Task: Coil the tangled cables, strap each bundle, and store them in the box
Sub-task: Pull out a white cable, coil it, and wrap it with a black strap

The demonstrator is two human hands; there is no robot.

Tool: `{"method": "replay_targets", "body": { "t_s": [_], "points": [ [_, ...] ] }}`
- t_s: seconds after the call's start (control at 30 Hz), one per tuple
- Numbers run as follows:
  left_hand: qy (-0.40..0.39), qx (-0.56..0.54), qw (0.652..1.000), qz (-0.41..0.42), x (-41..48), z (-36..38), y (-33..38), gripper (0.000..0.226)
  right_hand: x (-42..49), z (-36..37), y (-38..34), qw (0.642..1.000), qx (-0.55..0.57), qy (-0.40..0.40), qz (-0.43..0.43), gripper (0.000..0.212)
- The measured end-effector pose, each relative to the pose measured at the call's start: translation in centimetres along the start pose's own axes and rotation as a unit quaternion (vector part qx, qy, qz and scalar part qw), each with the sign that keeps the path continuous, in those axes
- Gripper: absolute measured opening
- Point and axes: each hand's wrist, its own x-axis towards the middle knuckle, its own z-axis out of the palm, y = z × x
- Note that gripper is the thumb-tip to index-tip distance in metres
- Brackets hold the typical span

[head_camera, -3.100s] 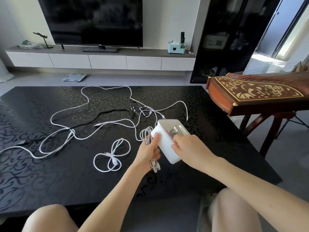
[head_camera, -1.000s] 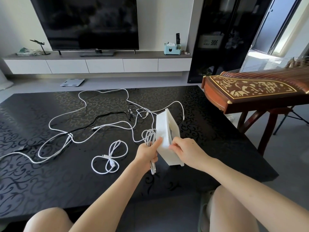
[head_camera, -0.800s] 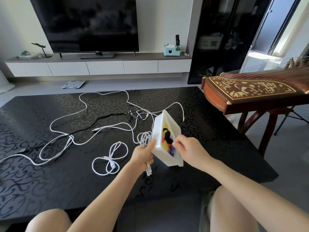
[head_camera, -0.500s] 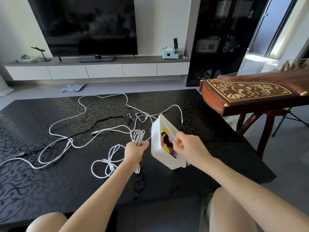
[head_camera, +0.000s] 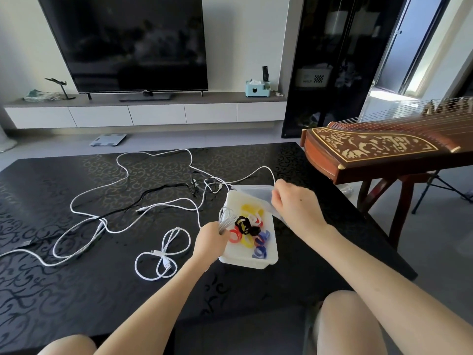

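Table [head_camera: 76, 290]: black patterned top; bare surface runs along my near edge and into the near left corner.
Zither [head_camera: 371, 149]: on its stand just past the table's right edge, by the far corner.
Loose cables [head_camera: 122, 201]: white and black, sprawled from the left edge across the middle.
Box [head_camera: 245, 260]: white, open, near the right edge.
Lid [head_camera: 256, 190]: translucent, raised over the box's far side.
Right hand [head_camera: 297, 206]: pinching the lid's edge.
Left hand [head_camera: 211, 239]: fist closed round my coiled cable [head_camera: 226, 219] at the box's left wall, loops over the rim.
Straps [head_camera: 249, 231]: coloured rings inside the box, just right of my left hand.
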Motion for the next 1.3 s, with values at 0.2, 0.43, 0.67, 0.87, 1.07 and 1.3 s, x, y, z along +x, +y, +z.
{"method": "replay_targets", "body": {
  "t_s": [0.2, 0.43, 0.67, 0.87, 1.07, 1.3],
  "points": [
    [0.006, 0.018, 1.000, -0.011, 0.3, 0.2, -1.0, 0.036, 1.8, -1.6, 3.1, 0.989, 0.026, 0.115, 0.088, 0.018],
    [0.040, -0.140, 0.981, -0.124, 2.0, -0.4, -1.7, 0.027, -2.1, 2.8, 8.7, 0.844, 0.259, 0.019, 0.468, 0.025],
    [0.062, -0.188, 0.973, -0.115, 3.2, -0.1, -0.1, 0.039, -6.1, 5.8, 9.5, 0.880, 0.040, -0.121, 0.457, 0.041],
    [0.000, -0.199, 0.974, -0.110, 2.6, 2.8, 3.1, 0.035, -3.9, 5.9, 6.1, 0.789, 0.403, -0.183, 0.426, 0.035],
    [-0.089, -0.256, 0.958, -0.099, 2.6, 4.0, 5.1, 0.038, -5.2, 6.9, 8.2, 0.822, 0.299, -0.104, 0.473, 0.024],
    [-0.108, -0.275, 0.949, -0.112, 1.8, 2.9, 4.6, 0.031, -6.3, 7.2, 11.2, 0.871, 0.081, -0.170, 0.454, 0.027]
  ]
}}
